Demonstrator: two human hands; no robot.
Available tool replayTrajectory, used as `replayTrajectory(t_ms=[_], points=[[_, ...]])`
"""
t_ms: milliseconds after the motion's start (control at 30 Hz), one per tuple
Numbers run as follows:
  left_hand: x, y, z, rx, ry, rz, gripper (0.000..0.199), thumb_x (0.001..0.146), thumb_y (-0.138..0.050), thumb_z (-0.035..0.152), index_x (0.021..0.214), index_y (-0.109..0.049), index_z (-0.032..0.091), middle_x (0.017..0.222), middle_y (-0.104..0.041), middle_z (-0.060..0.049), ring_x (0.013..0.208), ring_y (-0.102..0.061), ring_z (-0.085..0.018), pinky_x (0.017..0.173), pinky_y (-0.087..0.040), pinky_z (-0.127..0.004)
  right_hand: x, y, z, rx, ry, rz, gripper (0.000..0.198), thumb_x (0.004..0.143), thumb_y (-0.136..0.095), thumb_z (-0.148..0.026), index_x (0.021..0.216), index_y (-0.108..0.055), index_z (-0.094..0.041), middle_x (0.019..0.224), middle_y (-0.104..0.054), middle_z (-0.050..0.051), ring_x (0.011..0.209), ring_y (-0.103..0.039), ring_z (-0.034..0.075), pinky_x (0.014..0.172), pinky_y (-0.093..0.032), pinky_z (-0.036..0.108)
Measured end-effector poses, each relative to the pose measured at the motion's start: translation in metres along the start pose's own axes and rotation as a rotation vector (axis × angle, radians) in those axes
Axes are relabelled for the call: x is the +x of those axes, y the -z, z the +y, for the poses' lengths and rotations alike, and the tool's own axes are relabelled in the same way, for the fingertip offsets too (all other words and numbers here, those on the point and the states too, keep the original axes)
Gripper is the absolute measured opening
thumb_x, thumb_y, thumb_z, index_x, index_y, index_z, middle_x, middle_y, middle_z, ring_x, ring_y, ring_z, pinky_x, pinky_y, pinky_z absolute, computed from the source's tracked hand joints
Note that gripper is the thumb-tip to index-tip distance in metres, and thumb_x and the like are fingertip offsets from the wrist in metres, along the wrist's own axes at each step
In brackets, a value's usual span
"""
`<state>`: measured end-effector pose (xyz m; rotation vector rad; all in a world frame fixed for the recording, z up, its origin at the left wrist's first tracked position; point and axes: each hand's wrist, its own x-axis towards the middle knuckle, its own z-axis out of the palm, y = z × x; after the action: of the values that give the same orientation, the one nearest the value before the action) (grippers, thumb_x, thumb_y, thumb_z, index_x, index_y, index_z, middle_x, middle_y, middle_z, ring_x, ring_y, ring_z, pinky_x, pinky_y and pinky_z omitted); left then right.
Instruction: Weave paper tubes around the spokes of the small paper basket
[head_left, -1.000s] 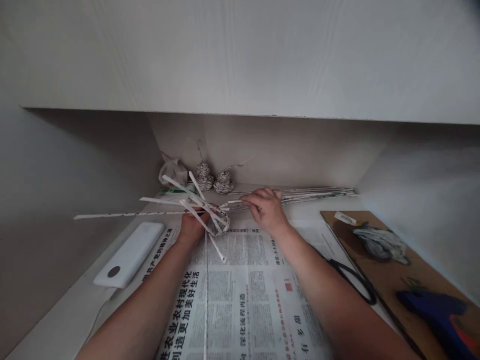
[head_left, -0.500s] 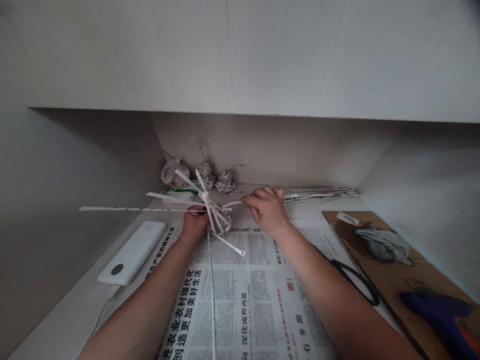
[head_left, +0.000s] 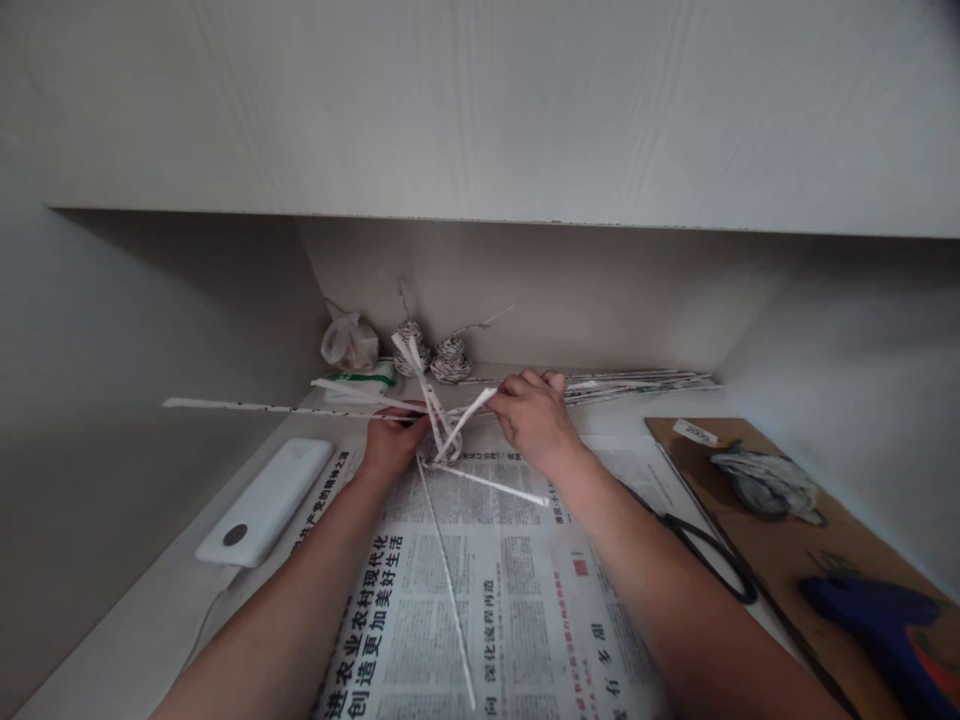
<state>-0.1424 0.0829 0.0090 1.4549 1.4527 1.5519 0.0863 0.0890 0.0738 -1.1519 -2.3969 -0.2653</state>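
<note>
Between my hands is a small woven piece (head_left: 444, 440) of rolled paper strips, its loose ends sticking out in several directions. My left hand (head_left: 391, 442) is closed on its left side, and a long strip (head_left: 247, 406) runs out leftward past the fingers. My right hand (head_left: 536, 415) pinches the tip of a white paper strip (head_left: 472, 415) that rises from the piece. Another strip (head_left: 499, 487) points right, and a thin one (head_left: 450, 585) hangs toward me over the newspaper (head_left: 457, 560). The fingertips of my left hand are partly hidden behind the strips.
At the back stand two woven gourd shapes (head_left: 451, 362) and a plastic bag (head_left: 350, 342). Paper sticks (head_left: 645, 385) lie behind my right hand. A white power bank (head_left: 266, 500) is at left; black-handled scissors (head_left: 712, 555), a brown board (head_left: 739, 530) and a blue glue gun (head_left: 862, 605) are at right.
The woven piece has turned in my left hand, and its strips have swung round, the near ones to the right. My right hand now holds a different, upward-slanting strip end.
</note>
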Motion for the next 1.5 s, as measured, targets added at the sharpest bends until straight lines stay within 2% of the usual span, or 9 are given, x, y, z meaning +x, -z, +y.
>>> replayTrajectory(t_ms=[233, 367, 700, 900, 1267, 1500], points=[[-0.001, 0.001, 0.009, 0.013, -0.032, -0.042, 0.029, 0.064, -0.080, 0.046, 0.069, -0.076, 0.017, 0.076, -0.078, -0.009, 0.079, -0.073, -0.027, 0.080, -0.058, -0.037, 0.001, 0.007, -0.001, -0.008, -0.027, -0.024, 0.023, 0.093, -0.055, -0.017, 0.088, -0.077, -0.025, 0.090, -0.069, 0.007, 0.095, -0.048, 0.024, 0.083, -0.020, 0.040], [-0.001, 0.001, 0.005, 0.011, -0.031, -0.036, 0.029, 0.063, -0.080, 0.046, 0.070, -0.077, 0.017, 0.076, -0.079, -0.008, 0.080, -0.073, -0.027, 0.082, -0.058, -0.039, 0.001, 0.008, 0.001, 0.043, -0.044, 0.012, 0.024, 0.093, -0.056, -0.019, 0.089, -0.078, -0.026, 0.091, -0.069, 0.008, 0.096, -0.048, 0.025, 0.083, -0.020, 0.041], [-0.001, 0.001, -0.003, -0.002, 0.015, -0.008, 0.023, 0.064, -0.080, 0.039, 0.072, -0.077, 0.018, 0.073, -0.078, -0.006, 0.082, -0.074, -0.029, 0.078, -0.060, -0.038, 0.001, 0.004, 0.001, 0.070, -0.047, -0.036, 0.026, 0.094, -0.053, -0.018, 0.091, -0.078, -0.025, 0.087, -0.068, 0.008, 0.095, -0.049, 0.025, 0.081, -0.020, 0.040], [0.000, 0.000, -0.003, -0.014, -0.056, -0.028, 0.024, 0.065, -0.080, 0.040, 0.071, -0.076, 0.017, 0.074, -0.077, -0.007, 0.079, -0.072, -0.026, 0.080, -0.058, -0.037, 0.001, 0.005, 0.000, 0.072, -0.063, -0.069, 0.022, 0.090, -0.056, -0.015, 0.088, -0.077, -0.025, 0.085, -0.069, 0.007, 0.090, -0.050, 0.023, 0.079, -0.020, 0.039], [-0.005, -0.005, 0.004, 0.027, -0.110, -0.034, 0.028, 0.066, -0.081, 0.045, 0.074, -0.077, 0.018, 0.081, -0.077, -0.010, 0.079, -0.071, -0.025, 0.081, -0.058, -0.037, 0.001, 0.004, -0.003, 0.039, -0.127, -0.120, 0.023, 0.095, -0.058, -0.029, 0.084, -0.076, -0.022, 0.086, -0.072, 0.007, 0.089, -0.054, 0.024, 0.079, -0.020, 0.038], [-0.005, -0.008, 0.001, -0.007, -0.099, -0.014, 0.023, 0.067, -0.079, 0.041, 0.071, -0.076, 0.018, 0.080, -0.077, -0.009, 0.076, -0.071, -0.024, 0.079, -0.058, -0.036, 0.002, 0.002, -0.005, 0.014, -0.071, -0.105, 0.023, 0.096, -0.058, -0.029, 0.084, -0.077, -0.026, 0.082, -0.069, 0.004, 0.088, -0.053, 0.022, 0.082, -0.020, 0.039]])
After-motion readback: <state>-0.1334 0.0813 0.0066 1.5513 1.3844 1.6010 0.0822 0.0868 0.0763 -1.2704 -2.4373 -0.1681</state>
